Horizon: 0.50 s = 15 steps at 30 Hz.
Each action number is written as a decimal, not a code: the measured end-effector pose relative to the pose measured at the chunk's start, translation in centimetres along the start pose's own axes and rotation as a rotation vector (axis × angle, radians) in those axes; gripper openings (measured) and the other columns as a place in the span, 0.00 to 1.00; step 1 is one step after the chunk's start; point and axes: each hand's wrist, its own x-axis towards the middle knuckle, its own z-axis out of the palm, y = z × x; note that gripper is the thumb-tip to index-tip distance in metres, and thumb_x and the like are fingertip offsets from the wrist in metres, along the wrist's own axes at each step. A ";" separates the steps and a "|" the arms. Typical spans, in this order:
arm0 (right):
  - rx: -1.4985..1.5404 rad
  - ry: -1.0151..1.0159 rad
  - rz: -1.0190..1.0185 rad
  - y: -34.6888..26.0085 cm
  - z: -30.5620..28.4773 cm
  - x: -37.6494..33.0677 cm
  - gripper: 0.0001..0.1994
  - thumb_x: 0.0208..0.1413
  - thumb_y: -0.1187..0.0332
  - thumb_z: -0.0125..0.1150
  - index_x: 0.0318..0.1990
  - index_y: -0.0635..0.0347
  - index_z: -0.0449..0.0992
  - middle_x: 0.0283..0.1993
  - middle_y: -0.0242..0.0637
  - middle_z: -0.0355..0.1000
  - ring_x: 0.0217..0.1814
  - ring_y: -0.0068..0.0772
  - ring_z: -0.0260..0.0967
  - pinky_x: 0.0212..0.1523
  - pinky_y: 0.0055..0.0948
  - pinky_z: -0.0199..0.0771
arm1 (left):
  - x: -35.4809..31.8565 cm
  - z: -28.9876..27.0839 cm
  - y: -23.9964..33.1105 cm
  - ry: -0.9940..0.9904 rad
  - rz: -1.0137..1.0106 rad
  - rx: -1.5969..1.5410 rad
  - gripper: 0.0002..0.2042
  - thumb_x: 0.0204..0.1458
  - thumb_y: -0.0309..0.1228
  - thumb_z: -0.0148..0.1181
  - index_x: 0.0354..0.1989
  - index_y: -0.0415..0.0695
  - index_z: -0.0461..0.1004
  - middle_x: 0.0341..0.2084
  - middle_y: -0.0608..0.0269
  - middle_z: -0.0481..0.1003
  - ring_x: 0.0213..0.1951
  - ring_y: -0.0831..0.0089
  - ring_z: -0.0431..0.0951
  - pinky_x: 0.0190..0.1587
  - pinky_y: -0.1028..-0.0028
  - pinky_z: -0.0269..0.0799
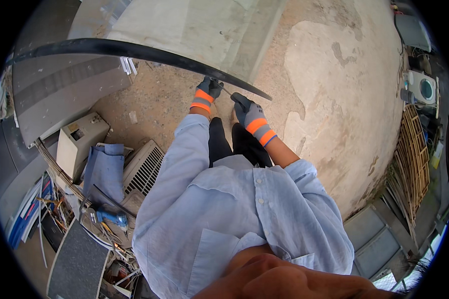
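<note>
A long black edge strip (119, 48) runs across in front of me, curved by the lens. Just beneath it, toward its right end, is my left hand (208, 94) in a grey glove with an orange-striped cuff. Its fingers are curled against the strip's underside, and whatever they pinch is hidden. My right hand (249, 112), gloved alike, is closed around a thin metal rod-like tool (226, 90). The tool slants up toward the left fingertips and the strip. Its grip end is covered by the right glove, so its exact kind does not show.
Beyond the strip lies a large pale sheet (184, 25). On the left are a beige casing (80, 142), a slatted vent unit (145, 169), a blue power drill (112, 218) and a dark board (79, 259). Bamboo racks (413, 162) and a white washing machine (422, 89) stand right.
</note>
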 end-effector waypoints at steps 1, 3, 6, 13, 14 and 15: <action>-0.130 -0.036 -0.004 -0.2 -0.2 -0.2 0.22 0.64 0.62 0.50 0.66 0.42 0.65 0.47 0.54 0.76 0.46 0.60 0.76 0.48 0.52 0.76 | 0.7 -0.2 0.0 0.007 -0.010 -0.002 0.10 0.67 0.38 0.52 0.42 0.47 0.77 0.36 0.58 0.81 0.44 0.58 0.78 0.60 0.35 0.62; -0.291 -0.101 0.029 -0.7 -0.6 -0.7 0.23 0.64 0.63 0.50 0.67 0.41 0.63 0.48 0.54 0.76 0.47 0.59 0.76 0.48 0.52 0.76 | 2.2 -1.1 -0.1 -0.090 0.026 0.018 0.10 0.67 0.39 0.52 0.42 0.47 0.77 0.36 0.59 0.81 0.43 0.58 0.79 0.60 0.36 0.63; -0.375 -0.175 0.119 -1.8 -0.6 -0.8 0.26 0.64 0.65 0.50 0.69 0.40 0.60 0.51 0.54 0.75 0.48 0.59 0.76 0.48 0.52 0.76 | 3.0 -2.0 -0.4 -0.263 0.086 0.022 0.10 0.66 0.38 0.54 0.42 0.47 0.77 0.35 0.59 0.81 0.42 0.58 0.79 0.58 0.38 0.66; -0.389 -0.154 0.176 -3.0 1.0 -1.8 0.30 0.62 0.66 0.53 0.72 0.40 0.57 0.53 0.55 0.73 0.51 0.60 0.75 0.49 0.52 0.76 | -1.3 0.2 0.2 -0.110 -0.051 -0.037 0.08 0.64 0.36 0.56 0.42 0.47 0.78 0.37 0.59 0.81 0.42 0.59 0.79 0.57 0.44 0.69; -0.384 -0.161 0.195 -2.9 1.0 -1.9 0.30 0.61 0.66 0.53 0.72 0.40 0.57 0.54 0.55 0.73 0.51 0.60 0.75 0.50 0.52 0.76 | -1.9 0.6 0.3 -0.112 -0.055 -0.030 0.09 0.64 0.37 0.56 0.43 0.47 0.78 0.37 0.59 0.81 0.43 0.59 0.79 0.58 0.44 0.69; -0.396 -0.171 0.183 -2.7 1.0 -1.8 0.30 0.61 0.66 0.53 0.72 0.39 0.57 0.53 0.55 0.74 0.51 0.59 0.75 0.50 0.52 0.76 | -2.4 0.9 0.4 -0.114 -0.060 -0.020 0.09 0.64 0.37 0.56 0.43 0.47 0.77 0.38 0.59 0.81 0.43 0.60 0.79 0.58 0.45 0.69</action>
